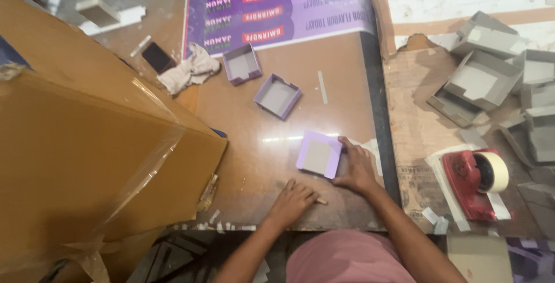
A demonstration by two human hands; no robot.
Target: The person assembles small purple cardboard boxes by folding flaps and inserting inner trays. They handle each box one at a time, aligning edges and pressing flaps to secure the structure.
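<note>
Small lilac box (318,154) lying upside down on the brown table (341,69), grey card bottom facing up, a little toward 5 o'clock of the table's middle. Right hand (355,168) at the box's 3 o'clock edge, fingers spread and laid flat against that side and corner — pressing, not closed around anything. Left hand (292,202) flat on the table at about 7 o'clock from the box, fingers loosely together, apart from the box; a thin pale sliver (319,201) just beside its fingertips, whether pinched or merely touched not possible to tell.

Handling, judged from the look: thin paper-covered card, very light, stiff across the flat panels but easy to dent at the walls and corners. Smooth wrap, likely to slide on the polished table under a sideways push. Best taken by two opposite walls near the corners, lightly, rather than by squeezing mid-wall.

Round about: two more lilac trays (278,95), open side up, toward 11 o'clock; a crumpled cloth (188,70) and a dark phone (157,57) farther at 10 o'clock; a purple poster (324,5) at 12 o'clock. Large brown carton (87,161) filling the 9 o'clock side. At 3 o'clock, a red tape dispenser (477,182) — beyond it a heap of grey card trays (491,75).
</note>
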